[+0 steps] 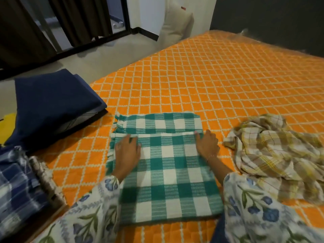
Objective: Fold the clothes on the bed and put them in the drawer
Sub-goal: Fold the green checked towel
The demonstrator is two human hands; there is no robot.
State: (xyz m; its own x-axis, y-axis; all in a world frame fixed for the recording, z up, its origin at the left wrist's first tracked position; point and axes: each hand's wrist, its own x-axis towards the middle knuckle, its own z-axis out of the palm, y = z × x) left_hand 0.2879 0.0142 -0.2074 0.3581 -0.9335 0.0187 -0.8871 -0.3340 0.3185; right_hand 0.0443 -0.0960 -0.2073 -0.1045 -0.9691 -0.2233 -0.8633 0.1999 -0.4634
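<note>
A green-and-white checked cloth (166, 165) lies partly folded on the orange quilted bed (210, 81), its top layer ending short of the far edge. My left hand (128, 149) lies flat on the cloth's left side, fingers straight. My right hand (207, 144) presses on its right side near the upper layer's edge. A crumpled yellow-and-beige plaid cloth (273, 155) lies unfolded to the right. A folded dark blue garment (52, 104) sits at the bed's left corner.
At the lower left, a blue-and-white patterned cloth (15, 183) lies in what looks like a wooden drawer (52, 213). Beyond the bed are the floor, dark curtains (73, 20) and a dark wall.
</note>
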